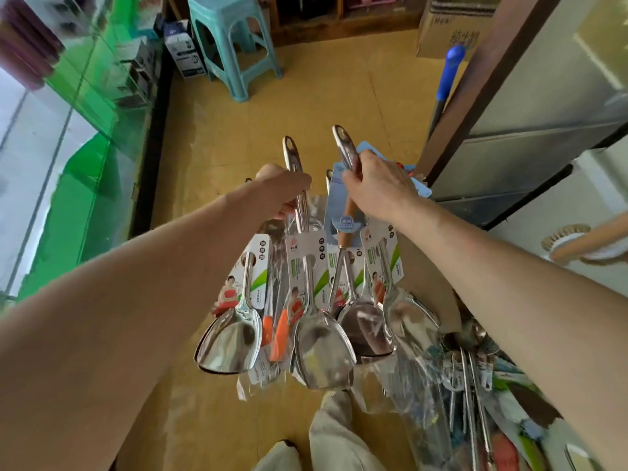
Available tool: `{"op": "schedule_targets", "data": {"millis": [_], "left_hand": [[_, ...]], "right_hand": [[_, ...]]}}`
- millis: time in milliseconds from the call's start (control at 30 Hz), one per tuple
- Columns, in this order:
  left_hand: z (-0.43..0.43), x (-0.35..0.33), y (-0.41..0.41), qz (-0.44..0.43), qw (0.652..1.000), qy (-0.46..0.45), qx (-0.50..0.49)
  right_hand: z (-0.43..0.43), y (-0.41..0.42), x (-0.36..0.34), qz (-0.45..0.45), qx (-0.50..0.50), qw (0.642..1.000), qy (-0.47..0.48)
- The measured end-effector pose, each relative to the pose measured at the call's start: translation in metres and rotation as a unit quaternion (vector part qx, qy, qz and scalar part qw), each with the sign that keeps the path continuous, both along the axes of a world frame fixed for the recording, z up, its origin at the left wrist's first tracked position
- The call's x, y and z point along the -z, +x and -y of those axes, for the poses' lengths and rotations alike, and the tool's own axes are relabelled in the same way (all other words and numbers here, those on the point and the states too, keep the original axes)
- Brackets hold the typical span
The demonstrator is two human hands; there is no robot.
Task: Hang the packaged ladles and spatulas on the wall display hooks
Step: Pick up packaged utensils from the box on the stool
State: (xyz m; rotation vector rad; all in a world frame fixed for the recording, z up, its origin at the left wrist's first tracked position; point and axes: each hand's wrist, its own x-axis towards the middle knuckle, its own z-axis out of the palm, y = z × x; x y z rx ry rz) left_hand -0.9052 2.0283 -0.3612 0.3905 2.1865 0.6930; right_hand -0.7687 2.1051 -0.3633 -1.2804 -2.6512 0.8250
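Spatulas hang blade-down from both my fists.
My left hand [283, 192] and right hand [379, 190] curl tight round the handles; the packaged spatulas [323, 348] run vertical, hang-holes above my fingers.

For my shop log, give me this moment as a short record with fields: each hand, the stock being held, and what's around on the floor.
Left hand: holds a bunch of packaged spatulas by their steel handles
Right hand: holds more of them by the handles, with one wooden handle among them
Blades: hang down, above the floor
Lower right: pile of packaged utensils
Background: teal stool, cardboard box
Display hooks: not in view
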Motion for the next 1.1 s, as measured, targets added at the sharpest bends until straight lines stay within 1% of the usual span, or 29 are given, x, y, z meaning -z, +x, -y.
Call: {"op": "schedule_targets", "data": {"millis": [133, 267, 400, 467, 567, 667, 767, 867, 1000, 1100], "left_hand": [[0.007, -0.032, 0.014, -0.027, 0.998, 0.046, 0.032], [0.021, -0.074, 0.043, -0.057, 0.986, 0.086, 0.127], [0.047, -0.111, 0.08, -0.093, 0.956, 0.127, 0.25], [0.066, -0.129, 0.099, -0.096, 0.942, 0.151, 0.283], [0.095, -0.15, 0.126, -0.104, 0.922, 0.18, 0.326], [0.121, -0.166, 0.147, -0.095, 0.899, 0.201, 0.377], [0.143, -0.179, 0.17, -0.081, 0.878, 0.223, 0.416], [0.161, -0.189, 0.199, -0.085, 0.852, 0.244, 0.455], [0.181, -0.195, 0.242, -0.051, 0.828, 0.249, 0.499], [0.196, -0.197, 0.277, -0.038, 0.804, 0.249, 0.539]], "right_hand": [[0.015, 0.022, -0.03, -0.014, 0.043, 0.998, 0.037], [0.036, 0.047, -0.053, -0.054, 0.077, 0.995, 0.046], [0.066, 0.074, -0.081, -0.04, 0.085, 0.993, 0.069], [0.086, 0.088, -0.098, -0.012, 0.088, 0.991, 0.097], [0.112, 0.114, -0.119, 0.017, 0.123, 0.983, 0.136], [0.141, 0.143, -0.14, 0.024, 0.165, 0.975, 0.147], [0.17, 0.17, -0.158, 0.02, 0.212, 0.961, 0.179], [0.196, 0.197, -0.172, 0.002, 0.269, 0.948, 0.168], [0.234, 0.239, -0.193, -0.011, 0.321, 0.935, 0.153], [0.267, 0.274, -0.204, -0.025, 0.358, 0.921, 0.153]]}}
